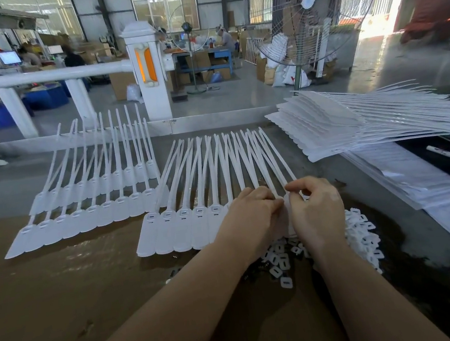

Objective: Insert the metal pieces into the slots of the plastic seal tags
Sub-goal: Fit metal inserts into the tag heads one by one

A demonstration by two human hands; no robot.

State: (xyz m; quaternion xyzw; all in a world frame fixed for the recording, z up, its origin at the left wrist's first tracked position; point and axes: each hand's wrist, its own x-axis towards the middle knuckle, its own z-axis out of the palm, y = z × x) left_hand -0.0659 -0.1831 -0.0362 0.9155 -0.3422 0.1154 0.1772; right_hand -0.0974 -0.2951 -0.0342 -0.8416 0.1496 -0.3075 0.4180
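Both hands, left [252,213] and right [315,207], pinch at a light, bendy tag [283,205] between them; best held by its stiff head.

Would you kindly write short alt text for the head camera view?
Both hands, left hand and right hand, work at a row of white plastic seal tags on a brown table. Small white plastic pieces lie heaped near the wrists, with a stack of tags at the right.
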